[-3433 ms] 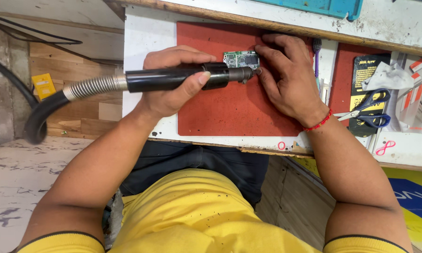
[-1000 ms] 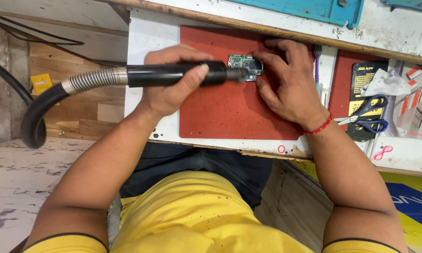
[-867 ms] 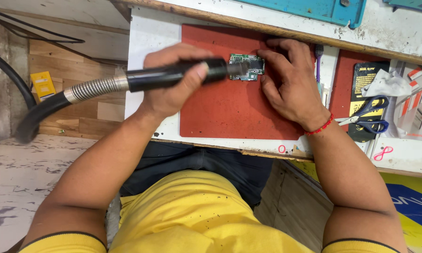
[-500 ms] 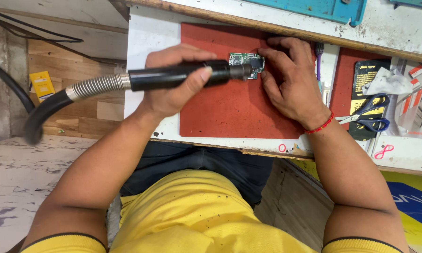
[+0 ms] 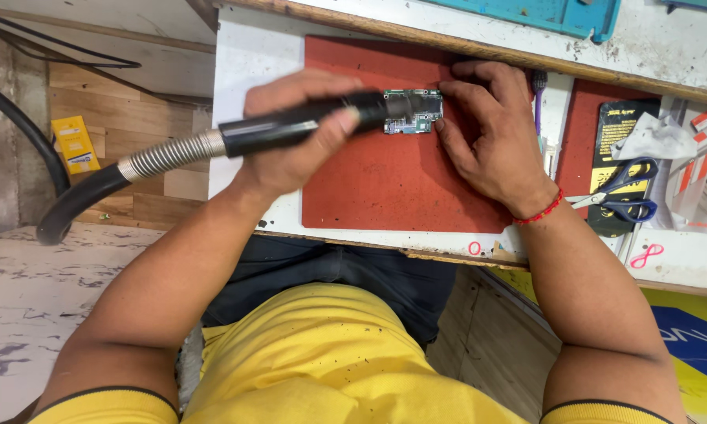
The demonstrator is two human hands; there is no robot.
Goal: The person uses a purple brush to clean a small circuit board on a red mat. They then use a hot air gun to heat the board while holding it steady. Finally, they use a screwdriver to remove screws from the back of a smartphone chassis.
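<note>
Circuit board (image 5: pixel 413 111) is lying on the red mat (image 5: pixel 393 180), long axis crosswise. Right hand (image 5: pixel 491 133) fingers are pinning its right edge; left hand (image 5: pixel 298 129) is gripping the black nozzle handle (image 5: pixel 291 127), tip meeting the board's left end.

The tool handle (image 5: pixel 291 128) in my left hand (image 5: pixel 294 137) is black, with a silver ribbed collar and a black hose (image 5: pixel 78 200). The circuit board (image 5: pixel 413 112) under my right hand (image 5: pixel 491 133) is green with silvery patches. It lies on a brick-red mat (image 5: pixel 401 184) over a white tabletop (image 5: pixel 251 63). I wear a red thread bracelet (image 5: pixel 540 212) and a yellow shirt (image 5: pixel 330 353) with black-edged sleeves. The scissors (image 5: pixel 624 192) have blue handles.
</note>
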